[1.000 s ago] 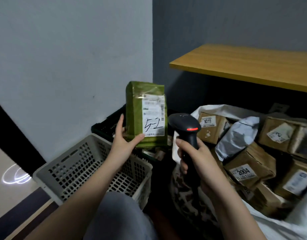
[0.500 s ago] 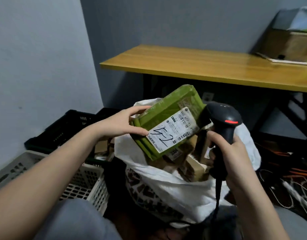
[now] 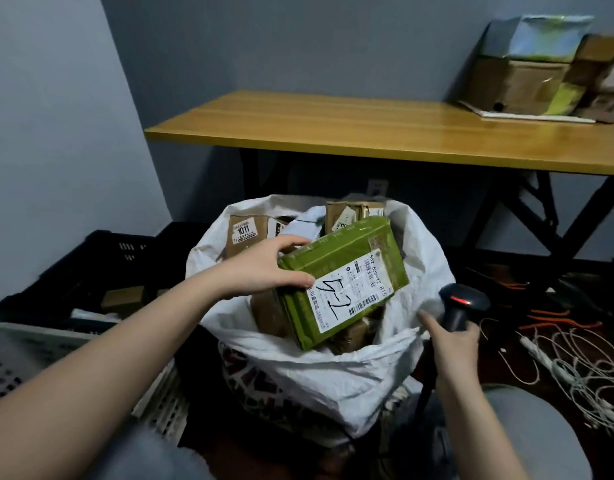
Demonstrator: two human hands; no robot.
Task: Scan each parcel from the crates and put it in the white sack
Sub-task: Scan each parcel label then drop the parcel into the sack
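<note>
Parcel-dropping looks to be the step in hand: the left hand grips the green parcel by its upper-left end, thumb on the labelled face and fingers curled over the top edge, and holds it tilted in the mouth of the white sack, its lower corner down among the brown boxes already inside. Its white label, hand-marked "5-1", faces up. At about four o'clock from the parcel the right hand is wrapped round the handle of the black scanner, index finger stretched toward the sack's rim, the scanner's red light showing and its head just outside the sack. Whether the parcel has been scanned cannot be told from this view; judging by its place, it probably has. The next move calls for the left fingers to let go so the parcel settles on the boxes, then a reach to nine o'clock, where the black crate holds more parcels, with the grey crate nearer at seven o'clock. Behind, at twelve o'clock, stands a wooden table.
</note>
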